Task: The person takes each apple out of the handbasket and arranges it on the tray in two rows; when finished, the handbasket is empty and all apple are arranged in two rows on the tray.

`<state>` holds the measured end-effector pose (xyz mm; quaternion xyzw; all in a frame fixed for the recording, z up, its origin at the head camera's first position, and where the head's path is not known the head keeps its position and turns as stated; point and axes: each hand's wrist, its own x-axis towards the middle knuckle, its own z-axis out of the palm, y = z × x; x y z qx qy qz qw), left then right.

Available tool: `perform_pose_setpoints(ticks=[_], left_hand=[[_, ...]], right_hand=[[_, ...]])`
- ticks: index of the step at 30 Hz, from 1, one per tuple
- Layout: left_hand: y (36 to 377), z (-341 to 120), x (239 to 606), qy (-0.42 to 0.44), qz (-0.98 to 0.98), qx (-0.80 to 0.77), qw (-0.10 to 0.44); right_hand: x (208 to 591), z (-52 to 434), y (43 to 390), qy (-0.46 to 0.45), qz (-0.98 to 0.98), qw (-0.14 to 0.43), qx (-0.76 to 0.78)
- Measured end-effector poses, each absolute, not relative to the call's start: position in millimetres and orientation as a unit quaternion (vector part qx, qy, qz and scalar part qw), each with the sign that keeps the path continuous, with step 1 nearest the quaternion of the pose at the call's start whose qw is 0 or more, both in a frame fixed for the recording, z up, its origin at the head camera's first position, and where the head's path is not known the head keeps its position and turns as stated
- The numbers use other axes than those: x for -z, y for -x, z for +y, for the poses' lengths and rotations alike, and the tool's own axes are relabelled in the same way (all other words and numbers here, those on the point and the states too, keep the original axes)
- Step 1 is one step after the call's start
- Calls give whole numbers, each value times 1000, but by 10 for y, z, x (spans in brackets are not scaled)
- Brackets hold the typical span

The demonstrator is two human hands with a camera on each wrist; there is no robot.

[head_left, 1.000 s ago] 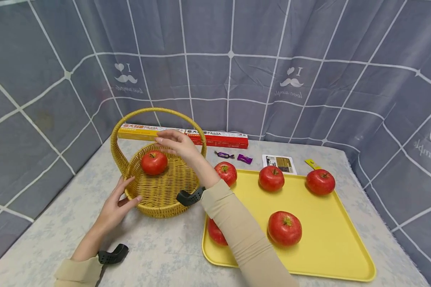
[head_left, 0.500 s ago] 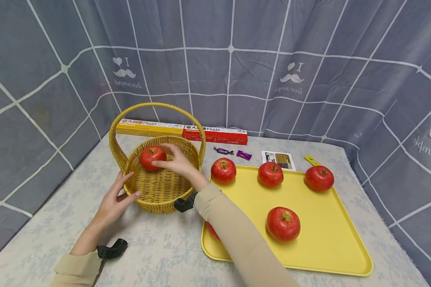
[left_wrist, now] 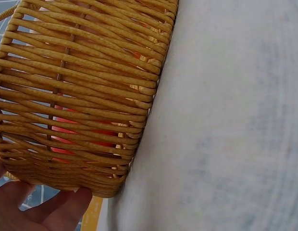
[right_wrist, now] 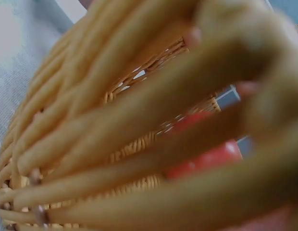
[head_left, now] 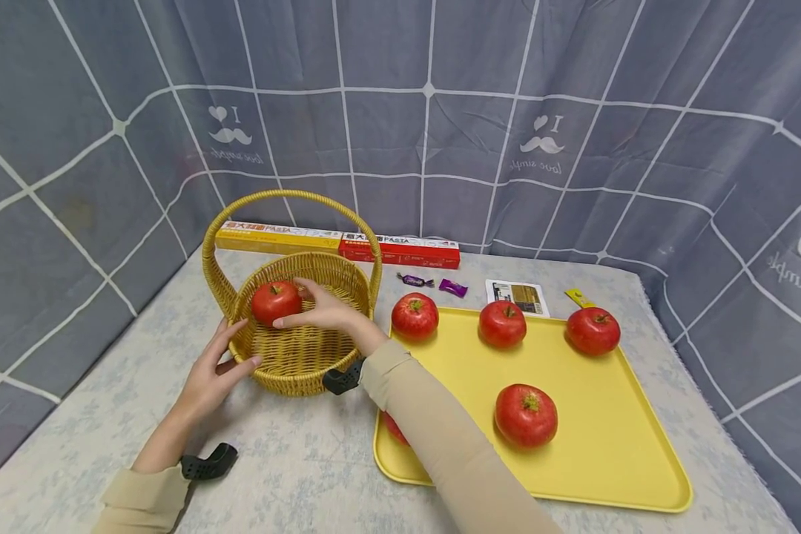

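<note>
In the head view a round wicker basket point(head_left: 300, 382) with a tall arched handle stands at the left of the table. Inside it, at the left wall, sits a red apple point(head_left: 274, 305). My right hand point(head_left: 323, 308) reaches in and holds this apple from its right side, thumb in front and fingers behind. My left hand point(head_left: 210, 371) grips the basket's front-left rim with thumb and fingers spread. In the left wrist view its fingertips point(left_wrist: 84, 197) lie against the woven wall, and red apple skin point(left_wrist: 67, 137) shows through the gaps. Blurred wicker strands point(right_wrist: 115, 120) fill most of the right wrist view.
A yellow tray point(head_left: 614, 430) at the right bears several red apples point(head_left: 526, 417); my right sleeve point(head_left: 440, 437) partly hides one. Behind are pasta boxes point(head_left: 400, 252), purple candies point(head_left: 452, 288), a printed packet point(head_left: 517, 298) and a small yellow packet point(head_left: 579, 298). A grey curtain point(head_left: 387, 141) stands behind the table.
My right hand has come down from the basket's back rim onto the apple and shifted it slightly left and toward me. My left hand has stayed at the rim.
</note>
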<state>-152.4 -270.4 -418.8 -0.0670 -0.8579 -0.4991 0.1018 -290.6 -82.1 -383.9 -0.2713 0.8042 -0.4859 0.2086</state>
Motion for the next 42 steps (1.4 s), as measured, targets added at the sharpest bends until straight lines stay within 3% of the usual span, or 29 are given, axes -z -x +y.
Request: perform_pose_setpoints(ticks=[14, 25, 42], left_hand=[[1528, -2708, 4178, 53, -863, 494, 95], [1519, -2703, 4180, 56, -858, 502, 96], [1523, -2716, 4201, 76, -857, 499, 108]], right_hand=[[3851, -817, 2885, 327, 813, 213, 432], [3855, -817, 2812, 370, 778, 280, 424], [3633, -620, 2835, 427, 784, 306, 330]])
